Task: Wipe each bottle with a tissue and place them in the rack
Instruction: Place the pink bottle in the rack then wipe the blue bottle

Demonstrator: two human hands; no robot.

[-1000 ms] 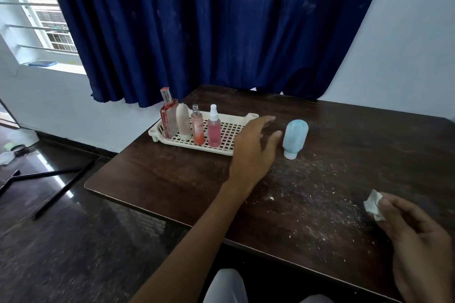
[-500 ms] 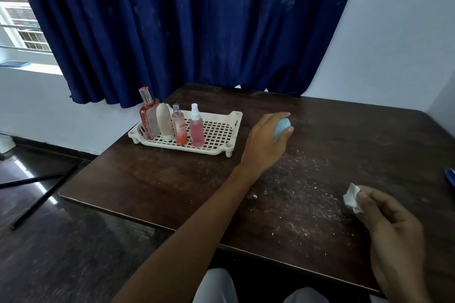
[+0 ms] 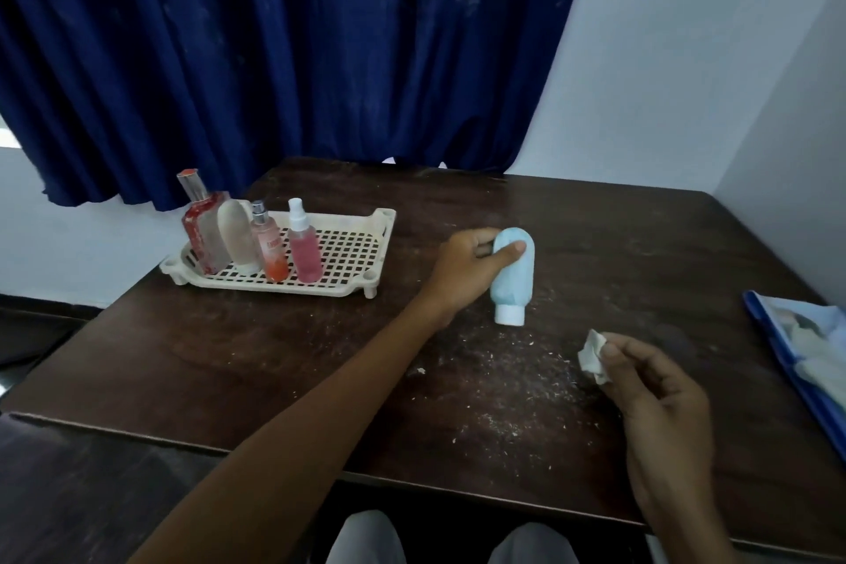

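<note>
A light blue bottle (image 3: 515, 284) with a white cap stands cap-down near the middle of the dark wooden table (image 3: 284, 357). My left hand (image 3: 471, 268) grips its upper part, thumb across the front. Nearer the front edge, my right hand (image 3: 654, 389) pinches a crumpled white tissue (image 3: 591, 355), apart from the bottle. At the table's far left sits the cream plastic rack (image 3: 352, 275). In it stand a tall red glass bottle (image 3: 203, 227), a frosted white bottle (image 3: 235, 238), an orange-pink spray bottle (image 3: 269, 250) and a pink spray bottle (image 3: 302, 245).
A blue folder with papers (image 3: 805, 353) lies at the table's right edge. Pale crumbs are scattered over the tabletop between my hands. A dark blue curtain (image 3: 293, 50) hangs behind the table, with a white wall to the right.
My left hand reached right from the rack and closed round the blue bottle. My right hand with the tissue moved left, closer to the bottle. The camera turned right.
</note>
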